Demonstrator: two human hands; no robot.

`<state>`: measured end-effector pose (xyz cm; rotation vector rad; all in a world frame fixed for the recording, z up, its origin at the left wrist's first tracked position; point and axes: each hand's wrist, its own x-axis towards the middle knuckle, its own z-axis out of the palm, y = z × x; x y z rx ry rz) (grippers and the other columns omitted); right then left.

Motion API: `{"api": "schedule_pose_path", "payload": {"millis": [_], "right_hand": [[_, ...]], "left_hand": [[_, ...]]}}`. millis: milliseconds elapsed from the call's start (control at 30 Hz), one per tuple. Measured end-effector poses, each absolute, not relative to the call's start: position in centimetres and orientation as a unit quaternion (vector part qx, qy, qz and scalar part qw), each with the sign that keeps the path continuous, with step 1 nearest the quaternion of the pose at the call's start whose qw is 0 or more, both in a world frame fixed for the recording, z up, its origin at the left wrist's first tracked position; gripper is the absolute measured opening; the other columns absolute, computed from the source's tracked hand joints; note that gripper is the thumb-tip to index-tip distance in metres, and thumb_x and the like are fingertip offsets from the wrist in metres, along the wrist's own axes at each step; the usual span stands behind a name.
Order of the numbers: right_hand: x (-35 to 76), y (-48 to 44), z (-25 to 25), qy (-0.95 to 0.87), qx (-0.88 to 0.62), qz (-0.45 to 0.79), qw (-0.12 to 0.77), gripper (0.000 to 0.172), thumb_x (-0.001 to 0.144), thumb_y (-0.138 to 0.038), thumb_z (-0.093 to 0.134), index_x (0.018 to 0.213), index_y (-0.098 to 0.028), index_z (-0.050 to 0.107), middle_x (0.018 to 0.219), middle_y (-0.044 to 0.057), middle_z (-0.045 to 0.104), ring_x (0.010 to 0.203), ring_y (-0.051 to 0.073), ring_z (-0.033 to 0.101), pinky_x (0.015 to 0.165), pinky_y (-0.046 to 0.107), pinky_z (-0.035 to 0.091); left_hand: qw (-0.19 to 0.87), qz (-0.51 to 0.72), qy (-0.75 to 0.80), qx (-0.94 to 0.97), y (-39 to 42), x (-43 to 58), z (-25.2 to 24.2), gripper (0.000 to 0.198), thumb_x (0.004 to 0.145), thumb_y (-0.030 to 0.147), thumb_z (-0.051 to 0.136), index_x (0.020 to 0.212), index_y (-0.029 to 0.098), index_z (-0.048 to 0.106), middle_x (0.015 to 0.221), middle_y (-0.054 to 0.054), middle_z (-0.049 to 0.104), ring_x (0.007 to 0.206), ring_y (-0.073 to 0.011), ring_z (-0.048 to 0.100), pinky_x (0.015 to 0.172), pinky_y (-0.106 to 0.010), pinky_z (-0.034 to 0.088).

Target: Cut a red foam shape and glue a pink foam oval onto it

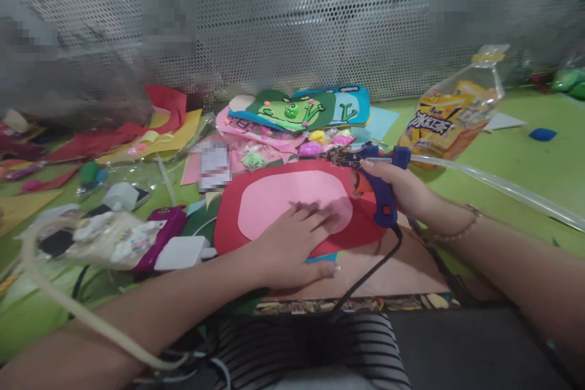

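My left hand (297,237) lies spread flat, palm down, on a pink rounded sheet (265,201) that rests on a larger red sheet (226,225). My right hand (397,180) grips a dark blue glue gun (386,195) with an orange trigger, at the right end of the red sheet. Its nozzle points left above the sheet's far edge, and a long clear glue stick (503,183) sticks out of its back. A black cord (375,271) runs down from the handle. A bit of blue paper (323,258) shows under the red sheet near my left thumb.
Behind the sheets lie decorated paper cutouts (292,113) and bags of coloured clay (315,146). A plastic bottle (439,122) leans at the back right, before a perforated metal panel (292,24). Chargers (183,253), a purple device (167,225) and paper scraps crowd the left.
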<state>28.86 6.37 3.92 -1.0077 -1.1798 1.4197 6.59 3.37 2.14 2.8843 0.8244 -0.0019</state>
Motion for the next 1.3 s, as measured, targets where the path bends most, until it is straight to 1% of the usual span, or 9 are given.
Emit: {"api": "schedule_pose_path", "payload": {"millis": [133, 300, 400, 467, 600, 867, 1000, 1167, 1300], "right_hand": [[28.6, 6.8, 3.6, -0.481, -0.411, 0.584, 0.508, 0.022, 0.069, -0.042, 0.067, 0.065, -0.020, 0.065, 0.061, 0.000, 0.066, 0.055, 0.015, 0.060, 0.059, 0.027, 0.052], [28.7, 7.1, 3.8, -0.477, -0.395, 0.554, 0.557, 0.024, 0.069, -0.043, 0.065, 0.067, -0.019, 0.063, 0.061, -0.001, 0.064, 0.054, 0.013, 0.058, 0.056, 0.023, 0.050], [28.9, 7.1, 4.0, -0.468, -0.378, 0.539, 0.589, 0.025, 0.069, -0.043, 0.064, 0.069, -0.018, 0.063, 0.059, -0.001, 0.061, 0.054, 0.012, 0.056, 0.052, 0.021, 0.048], [29.1, 7.1, 4.2, -0.458, -0.381, 0.545, 0.590, 0.027, 0.068, -0.044, 0.063, 0.068, -0.018, 0.062, 0.057, -0.001, 0.060, 0.051, 0.011, 0.054, 0.049, 0.021, 0.046], [29.2, 6.9, 4.5, -0.460, -0.392, 0.548, 0.578, 0.030, 0.067, -0.047, 0.063, 0.063, -0.018, 0.059, 0.055, -0.001, 0.059, 0.048, 0.010, 0.052, 0.047, 0.021, 0.045], [29.2, 7.0, 4.3, -0.483, -0.396, 0.554, 0.550, 0.031, 0.070, -0.048, 0.062, 0.061, -0.018, 0.062, 0.053, 0.000, 0.061, 0.043, 0.010, 0.052, 0.043, 0.022, 0.044], [29.4, 7.2, 4.1, -0.492, -0.385, 0.557, 0.547, 0.034, 0.071, -0.049, 0.062, 0.058, -0.017, 0.061, 0.052, 0.000, 0.061, 0.043, 0.010, 0.051, 0.042, 0.021, 0.043], [29.4, 7.1, 4.0, -0.488, -0.396, 0.569, 0.530, 0.034, 0.072, -0.049, 0.062, 0.060, -0.017, 0.063, 0.052, 0.000, 0.062, 0.044, 0.010, 0.052, 0.043, 0.021, 0.043], [29.4, 6.9, 4.3, -0.491, -0.398, 0.560, 0.535, 0.031, 0.071, -0.047, 0.063, 0.061, -0.017, 0.063, 0.055, 0.000, 0.062, 0.046, 0.010, 0.053, 0.045, 0.022, 0.043]], "left_hand": [[0.053, 0.008, 0.267, 0.962, 3.4, 6.7, 2.4, 0.073, 0.085, 0.062, 0.039, 0.142, 0.018, 0.026, 0.147, -0.011, 0.030, 0.136, -0.0292, 0.020, 0.108, -0.046, 0.015], [0.002, 0.008, 0.264, 0.965, 3.9, 8.3, 3.4, 0.062, 0.087, 0.059, 0.036, 0.127, 0.013, 0.047, 0.131, -0.014, 0.050, 0.118, -0.0300, 0.043, 0.098, -0.044, 0.031], [-0.026, 0.000, 0.276, 0.961, 3.9, 9.5, 3.7, 0.061, 0.087, 0.060, 0.034, 0.123, 0.013, 0.052, 0.126, -0.015, 0.052, 0.107, -0.0316, 0.049, 0.089, -0.045, 0.037], [-0.031, 0.005, 0.283, 0.958, 3.9, 10.0, 3.5, 0.068, 0.086, 0.063, 0.032, 0.131, 0.015, 0.044, 0.132, -0.016, 0.046, 0.112, -0.0335, 0.045, 0.092, -0.048, 0.035], [-0.003, -0.010, 0.278, 0.960, 4.2, 10.1, 2.5, 0.075, 0.088, 0.065, 0.019, 0.142, 0.014, 0.025, 0.149, -0.015, 0.023, 0.134, -0.0340, 0.021, 0.104, -0.053, 0.017], [0.030, -0.020, 0.304, 0.952, 6.0, 10.1, 2.2, 0.072, 0.090, 0.059, 0.024, 0.145, 0.014, 0.012, 0.152, -0.016, 0.005, 0.139, -0.0338, 0.003, 0.105, -0.057, 0.013], [0.015, -0.017, 0.290, 0.957, 5.9, 10.1, 2.3, 0.072, 0.088, 0.062, 0.029, 0.143, 0.016, 0.021, 0.151, -0.016, 0.015, 0.137, -0.0356, 0.011, 0.103, -0.059, 0.016], [0.020, 0.047, 0.322, 0.945, 5.6, 10.3, 2.0, 0.059, 0.089, 0.051, 0.039, 0.133, 0.011, 0.040, 0.141, -0.016, 0.039, 0.128, -0.0297, 0.036, 0.104, -0.046, 0.030], [0.016, 0.093, 0.340, 0.936, 5.6, 10.3, 1.8, 0.046, 0.088, 0.040, 0.046, 0.116, 0.004, 0.055, 0.127, -0.020, 0.052, 0.121, -0.0296, 0.046, 0.102, -0.041, 0.034]]}}
